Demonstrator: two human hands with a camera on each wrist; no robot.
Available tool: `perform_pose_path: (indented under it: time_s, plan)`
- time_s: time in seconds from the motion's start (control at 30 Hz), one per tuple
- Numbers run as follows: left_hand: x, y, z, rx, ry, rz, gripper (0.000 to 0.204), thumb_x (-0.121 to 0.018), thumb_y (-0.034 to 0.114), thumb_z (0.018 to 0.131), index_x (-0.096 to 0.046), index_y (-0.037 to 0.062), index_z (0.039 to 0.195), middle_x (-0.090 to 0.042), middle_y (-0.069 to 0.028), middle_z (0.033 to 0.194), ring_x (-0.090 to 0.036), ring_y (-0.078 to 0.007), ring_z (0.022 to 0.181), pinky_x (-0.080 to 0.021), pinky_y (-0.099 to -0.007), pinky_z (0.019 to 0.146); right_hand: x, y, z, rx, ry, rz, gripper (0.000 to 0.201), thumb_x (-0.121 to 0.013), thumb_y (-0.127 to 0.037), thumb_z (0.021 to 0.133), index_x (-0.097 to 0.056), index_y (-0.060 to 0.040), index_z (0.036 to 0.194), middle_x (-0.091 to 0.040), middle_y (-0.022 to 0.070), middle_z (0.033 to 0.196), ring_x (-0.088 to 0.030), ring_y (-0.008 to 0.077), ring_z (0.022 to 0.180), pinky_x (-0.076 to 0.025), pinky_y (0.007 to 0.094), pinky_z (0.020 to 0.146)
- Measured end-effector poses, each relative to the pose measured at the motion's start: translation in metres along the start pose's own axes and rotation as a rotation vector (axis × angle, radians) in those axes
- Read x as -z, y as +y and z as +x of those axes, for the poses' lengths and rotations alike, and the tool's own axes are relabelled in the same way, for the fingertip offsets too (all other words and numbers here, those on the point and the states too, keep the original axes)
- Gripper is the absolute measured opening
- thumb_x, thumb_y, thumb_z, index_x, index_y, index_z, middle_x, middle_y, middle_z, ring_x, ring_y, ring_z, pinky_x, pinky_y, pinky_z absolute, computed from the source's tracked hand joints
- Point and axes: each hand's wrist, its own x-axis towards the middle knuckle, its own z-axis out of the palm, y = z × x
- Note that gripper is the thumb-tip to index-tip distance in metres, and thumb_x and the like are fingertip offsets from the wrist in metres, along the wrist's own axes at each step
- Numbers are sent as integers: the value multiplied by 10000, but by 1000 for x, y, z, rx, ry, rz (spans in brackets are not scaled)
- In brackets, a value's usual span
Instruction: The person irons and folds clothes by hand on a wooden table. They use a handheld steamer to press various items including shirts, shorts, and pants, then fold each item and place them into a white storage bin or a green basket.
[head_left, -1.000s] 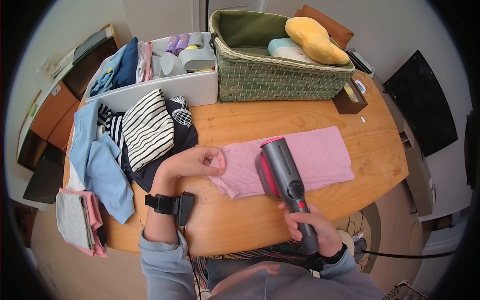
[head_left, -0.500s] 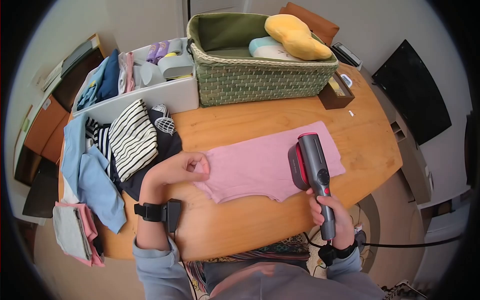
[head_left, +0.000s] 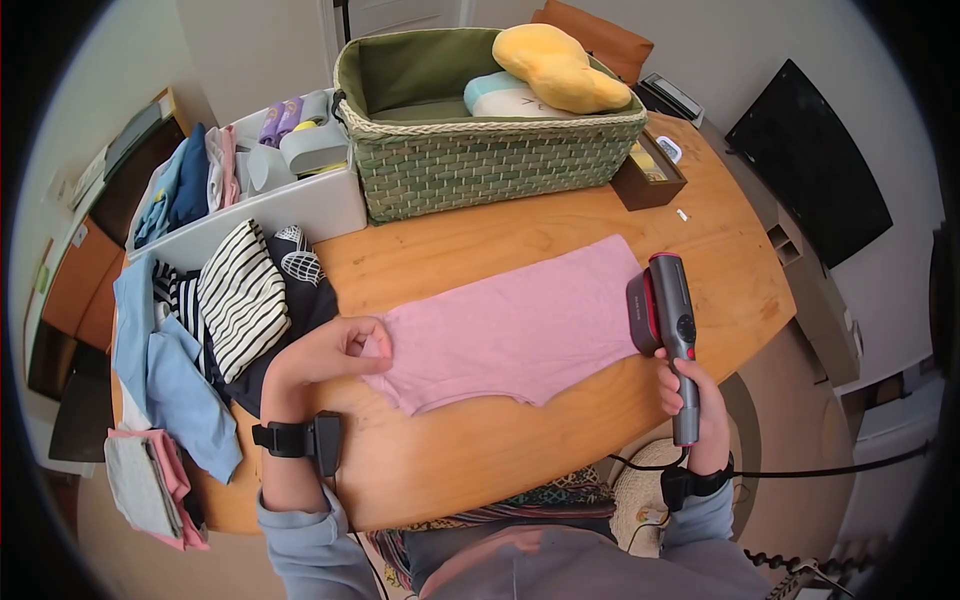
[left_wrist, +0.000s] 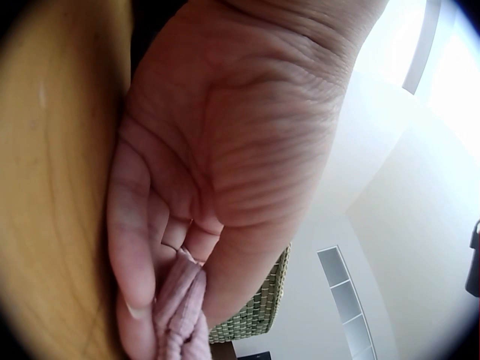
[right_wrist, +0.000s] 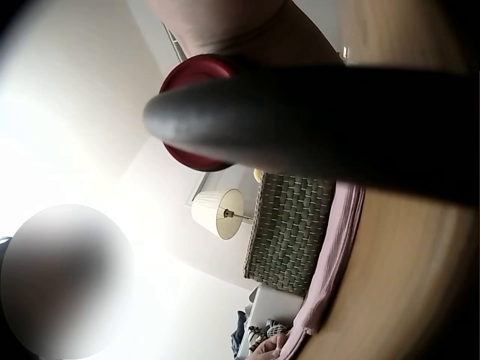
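A pink garment (head_left: 510, 325) lies flat across the wooden table, its fabric mostly smooth with faint creases. My left hand (head_left: 345, 350) pinches its left end between thumb and fingers; in the left wrist view the bunched pink cloth (left_wrist: 182, 311) comes out between them. At the garment's right end, my right hand (head_left: 708, 410) grips the handle of a grey and pink handheld garment steamer (head_left: 678, 310). The steamer's head is right at the cloth's right edge, its face turned left. Its dark body (right_wrist: 300, 120) hides much of the right wrist view.
Behind the garment stands a green woven basket (head_left: 500, 165) with a yellow plush (head_left: 560, 68). To its left is a white bin (head_left: 290, 210) of clothes. Striped and blue clothes (head_left: 190, 380) lie left of my left hand. A black cord (head_left: 820, 470) runs off right.
My right hand has carried the steamer rightward along the garment, from its middle to its right end. The left hand keeps its pinch on the left end. The head view has shifted right.
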Motion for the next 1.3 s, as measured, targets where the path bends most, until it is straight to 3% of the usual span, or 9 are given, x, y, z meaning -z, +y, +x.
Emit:
perform_pose_path:
  time_s: [0.23, 0.37, 0.53, 0.77, 0.83, 0.93, 1.07, 1.17, 1.3]
  plan:
    - [-3, 6, -1, -11, -6, -38, 86, -663, 59, 824, -593, 50, 873, -512, 89, 734, -410, 22, 636, -330, -142, 555, 25, -9, 5, 51, 33, 47, 296, -540, -190, 900, -480, -20, 1135, -466, 19, 677, -428, 102, 479, -359, 254, 425]
    - [0, 4, -1, -2, -19, -39, 92, -659, 48, 825, -592, 44, 888, -536, 73, 761, -449, 14, 674, -364, -146, 584, 28, -15, 9, 85, 149, 99, 270, -547, -172, 892, -495, -19, 1108, -470, 23, 672, -427, 111, 476, -359, 256, 423]
    - [-1, 4, -1, -19, -22, -69, 107, -656, 36, 823, -589, 28, 907, -574, 43, 814, -509, -8, 738, -413, -153, 646, -21, -16, -3, 110, 166, 30, 245, -538, -158, 888, -503, -25, 1090, -470, 24, 664, -438, 114, 473, -371, 258, 421]
    - [0, 2, -1, -9, -18, -69, 106, -656, 38, 820, -585, 23, 897, -580, 32, 820, -519, -14, 750, -421, -157, 666, -124, 19, -12, -88, -125, -37, 310, -514, -142, 881, -451, -7, 1153, -458, 33, 659, -436, 106, 444, -373, 233, 418]
    - [0, 2, -2, 0, -15, -55, 104, -657, 41, 820, -583, 25, 892, -576, 34, 812, -517, -12, 745, -421, -158, 665, -145, 32, -6, -296, -256, -47, 315, -518, -122, 877, -432, -6, 1158, -463, 39, 664, -452, 111, 449, -377, 233, 423]
    - [-1, 2, -2, 2, 0, -62, 105, -659, 37, 813, -578, 27, 881, -566, 40, 796, -514, -13, 738, -423, -166, 666, -167, 54, 7, -446, -404, -77, 301, -552, -115, 871, -454, -25, 1141, -500, 30, 678, -512, 119, 500, -404, 227, 450]
    - [-2, 3, -2, -60, 7, -130, 103, -657, 9, 798, -564, 20, 842, -562, 36, 787, -525, -25, 747, -445, -188, 686, -178, 82, 21, -475, -480, -76, 305, -562, -130, 870, -457, -25, 1137, -506, 34, 677, -513, 124, 491, -407, 230, 448]
    - [1, -2, -1, -30, 5, -125, 98, -653, 7, 801, -561, 16, 832, -566, 31, 787, -530, -29, 746, -452, -192, 690, -181, 85, 22, -392, -486, -152, 310, -566, -135, 867, -455, -22, 1133, -511, 33, 681, -514, 119, 489, -406, 226, 451]
    - [1, 2, -2, -18, -14, -74, 99, -655, 11, 800, -565, 20, 840, -572, 27, 787, -533, -24, 734, -450, -189, 669, -182, 75, 20, -387, -392, -138, 323, -542, -137, 870, -444, -9, 1150, -491, 35, 671, -481, 102, 474, -381, 224, 443]
